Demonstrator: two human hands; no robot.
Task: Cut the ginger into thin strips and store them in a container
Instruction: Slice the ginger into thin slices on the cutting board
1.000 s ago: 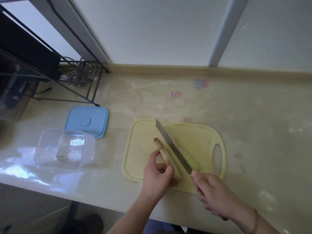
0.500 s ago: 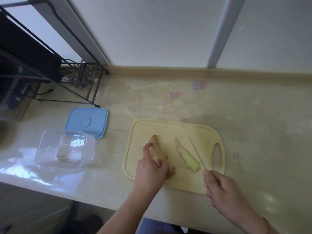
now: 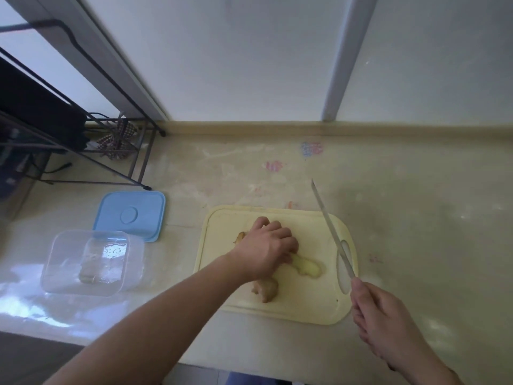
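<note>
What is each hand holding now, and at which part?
The right hand grips the knife at its handle end. The left hand reaches over the ginger slice; its grip is hidden.

Both forearms are bare right to the lower edge of the picture — no sleeve or cuff shows on either. The left hand (image 3: pixel 268 250) wears no ring, glove or watch, and its wrist is plain. The right hand (image 3: pixel 384 319) is likewise ungloved and ringless; its fingers (image 3: pixel 361 294) show short nails without visible polish. Near the bottom right corner a thin dark line crosses the right wrist — too small to tell whether it is a band
</note>
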